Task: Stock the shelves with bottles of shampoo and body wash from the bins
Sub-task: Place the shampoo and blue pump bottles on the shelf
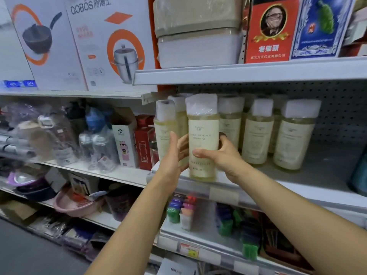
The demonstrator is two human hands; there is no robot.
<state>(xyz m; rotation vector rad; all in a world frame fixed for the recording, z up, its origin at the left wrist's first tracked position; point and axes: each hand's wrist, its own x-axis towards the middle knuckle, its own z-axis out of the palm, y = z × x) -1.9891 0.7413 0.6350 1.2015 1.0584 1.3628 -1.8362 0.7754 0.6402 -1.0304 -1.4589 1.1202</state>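
A pale yellow bottle [202, 135] with a white wrapped cap and cream label stands at the front edge of the grey shelf [317, 175]. My right hand [220, 155] grips it from the right, thumb across the label. My left hand [174, 153] lies flat against its left side with fingers straight. Several matching bottles [258, 133] stand in rows behind and to the right, and one more [163, 128] at the left end.
Cookware boxes [103, 44] fill the upper left shelf, red and blue boxes [272, 30] the upper right. Wrapped drink bottles [99, 147] sit on the left shelf. Small coloured packs [224, 221] line the shelf below. A dark teal container [359, 175] stands at the far right.
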